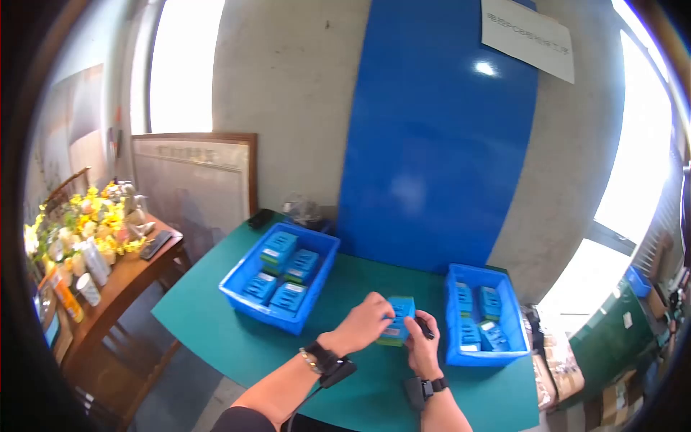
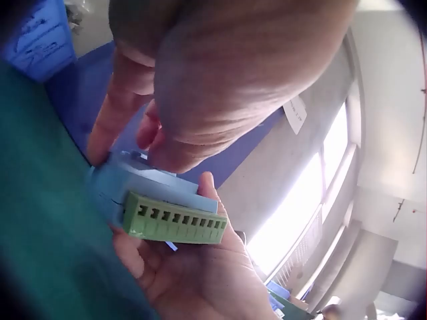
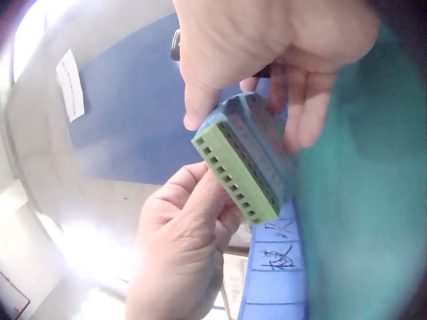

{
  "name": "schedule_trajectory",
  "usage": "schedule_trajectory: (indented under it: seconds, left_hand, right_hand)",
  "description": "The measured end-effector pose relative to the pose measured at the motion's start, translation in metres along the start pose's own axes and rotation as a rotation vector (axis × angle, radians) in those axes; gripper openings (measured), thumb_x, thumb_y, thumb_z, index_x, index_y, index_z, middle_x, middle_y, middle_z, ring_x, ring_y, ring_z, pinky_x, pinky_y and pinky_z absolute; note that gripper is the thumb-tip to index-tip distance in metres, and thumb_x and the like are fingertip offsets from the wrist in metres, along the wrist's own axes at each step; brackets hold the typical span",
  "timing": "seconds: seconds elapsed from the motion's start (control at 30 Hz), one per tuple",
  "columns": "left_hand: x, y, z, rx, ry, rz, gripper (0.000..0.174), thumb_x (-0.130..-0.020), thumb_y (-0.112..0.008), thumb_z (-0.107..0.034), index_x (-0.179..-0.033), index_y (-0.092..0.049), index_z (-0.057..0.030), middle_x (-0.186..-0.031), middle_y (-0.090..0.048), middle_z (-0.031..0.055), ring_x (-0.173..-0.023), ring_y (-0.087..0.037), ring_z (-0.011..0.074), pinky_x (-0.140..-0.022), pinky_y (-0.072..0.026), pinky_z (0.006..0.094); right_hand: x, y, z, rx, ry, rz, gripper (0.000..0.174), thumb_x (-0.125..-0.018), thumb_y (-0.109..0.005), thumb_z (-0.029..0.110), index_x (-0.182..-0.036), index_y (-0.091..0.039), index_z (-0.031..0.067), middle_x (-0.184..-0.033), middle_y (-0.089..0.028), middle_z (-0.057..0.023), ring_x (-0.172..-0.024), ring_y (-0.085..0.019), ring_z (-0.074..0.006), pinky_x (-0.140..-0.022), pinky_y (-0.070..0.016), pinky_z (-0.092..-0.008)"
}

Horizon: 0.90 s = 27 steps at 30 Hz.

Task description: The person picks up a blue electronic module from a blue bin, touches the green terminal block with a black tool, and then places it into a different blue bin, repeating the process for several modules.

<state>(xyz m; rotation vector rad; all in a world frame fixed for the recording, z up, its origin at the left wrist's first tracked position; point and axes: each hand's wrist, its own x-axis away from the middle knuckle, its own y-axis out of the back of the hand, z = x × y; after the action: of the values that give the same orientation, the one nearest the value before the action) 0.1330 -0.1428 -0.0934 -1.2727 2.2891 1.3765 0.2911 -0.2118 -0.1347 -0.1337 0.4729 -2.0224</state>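
Observation:
A blue module with green terminal strips is held above the green table between both hands. My left hand pinches one side of it, thumb and fingers at its edge. From the other side my right hand grips it with thumb and fingers. A dark object also lies in the right hand; what it is I cannot tell. The fingers hide part of the module's blue body.
A blue bin with several blue modules stands at left on the green table. Another blue bin with several modules is at right. A black item lies at the back left corner, and a blue board stands behind.

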Motion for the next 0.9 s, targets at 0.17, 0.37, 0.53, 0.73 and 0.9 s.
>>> schedule_trajectory:
  seconds: [0.17, 0.37, 0.53, 0.73, 0.9]
  left_hand:
    - [0.014, -0.007, 0.025, 0.818, 0.445, -0.14, 0.038, -0.094, -0.056, -0.026, -0.123, -0.049, -0.0019, -0.116, -0.051, 0.0132, -0.102, -0.058, 0.0221, -0.085, -0.0505, 0.0354]
    - [0.022, 0.006, 0.034, 1.477, 0.654, 0.117, 0.043, -0.095, -0.055, -0.034, -0.122, -0.053, -0.0012, -0.11, -0.059, 0.0109, -0.095, -0.061, 0.0185, -0.086, -0.0511, 0.0329]
    - [0.025, 0.011, 0.046, 1.521, 0.735, 0.012, 0.041, -0.094, -0.056, -0.033, -0.118, -0.055, 0.0008, -0.107, -0.062, 0.009, -0.093, -0.063, 0.0174, -0.085, -0.0523, 0.0331]
    - [0.026, 0.0, 0.061, 1.776, 0.85, -0.197, 0.041, -0.096, -0.053, -0.031, -0.119, -0.052, 0.0039, -0.109, -0.06, 0.014, -0.095, -0.063, 0.0226, -0.084, -0.0556, 0.0377]
    - [0.027, 0.001, 0.067, 1.933, 0.886, -0.177, 0.032, -0.096, -0.052, -0.026, -0.11, -0.055, 0.0026, -0.1, -0.064, 0.0133, -0.091, -0.066, 0.0223, -0.077, -0.0604, 0.0334]
  right_hand:
    - [-0.003, 0.002, 0.005, -0.233, -0.026, 0.049, 0.031, -0.082, -0.062, 0.002, -0.11, -0.051, 0.0067, -0.094, -0.056, -0.0024, -0.081, -0.057, -0.0102, -0.06, -0.0473, -0.0214]
    - [0.012, -0.023, 0.01, -0.163, -0.093, 0.102, 0.029, -0.087, -0.059, 0.004, -0.115, -0.052, 0.0037, -0.099, -0.059, -0.004, -0.086, -0.057, -0.0092, -0.069, -0.0481, -0.0242]
    - [0.013, -0.024, 0.011, 0.284, 0.123, 0.031, 0.028, -0.096, -0.049, 0.021, -0.115, -0.053, 0.0003, -0.093, -0.063, -0.0087, -0.077, -0.061, -0.0144, -0.067, -0.0517, -0.0278]
    - [0.022, -0.017, 0.012, 0.207, 0.33, 0.02, 0.04, -0.095, -0.041, 0.036, -0.101, -0.051, -0.0017, -0.074, -0.059, -0.0121, -0.062, -0.061, -0.0205, -0.06, -0.0512, -0.031]
    - [0.03, -0.02, 0.021, 0.235, 0.517, 0.107, 0.032, -0.086, -0.05, 0.031, -0.087, -0.049, -0.0002, -0.072, -0.052, -0.011, -0.055, -0.057, -0.0201, -0.053, -0.0489, -0.031]
